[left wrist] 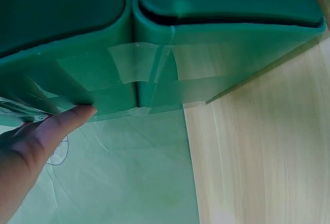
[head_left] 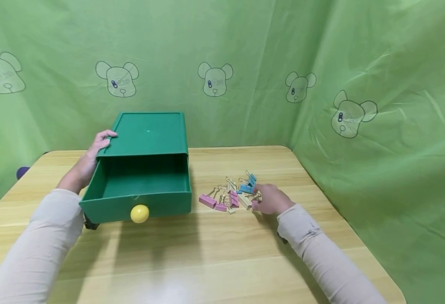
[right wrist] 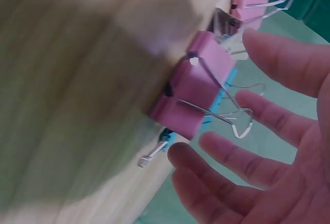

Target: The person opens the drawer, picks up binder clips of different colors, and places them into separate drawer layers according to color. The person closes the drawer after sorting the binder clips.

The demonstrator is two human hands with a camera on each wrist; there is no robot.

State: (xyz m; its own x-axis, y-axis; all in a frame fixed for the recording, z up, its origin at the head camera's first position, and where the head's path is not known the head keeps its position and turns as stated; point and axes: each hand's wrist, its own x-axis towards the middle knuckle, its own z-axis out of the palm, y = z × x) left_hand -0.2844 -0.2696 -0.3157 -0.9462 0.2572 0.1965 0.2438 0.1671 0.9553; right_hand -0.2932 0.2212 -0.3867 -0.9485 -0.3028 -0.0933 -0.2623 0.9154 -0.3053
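A green drawer box (head_left: 148, 133) stands on the left, its drawer (head_left: 108, 210) pulled out and bare inside, with a yellow knob (head_left: 139, 214) on the front. My left hand (head_left: 87, 162) rests against the box's left side, fingers fairly straight at the top edge; the left wrist view shows its thumb side touching the green wall. Over the right end of a pile of binder clips is my right hand (head_left: 273, 199). In the right wrist view its spread fingers surround a pink binder clip (right wrist: 193, 87) without gripping it. A blue binder clip (right wrist: 219, 98) lies behind, partly hidden.
Several pink, blue and cream binder clips lie heaped right of the drawer, among them a pink one (head_left: 207, 201) at the pile's left end. Green curtains (head_left: 245, 38) hang behind and right of the wooden table (head_left: 222, 261).
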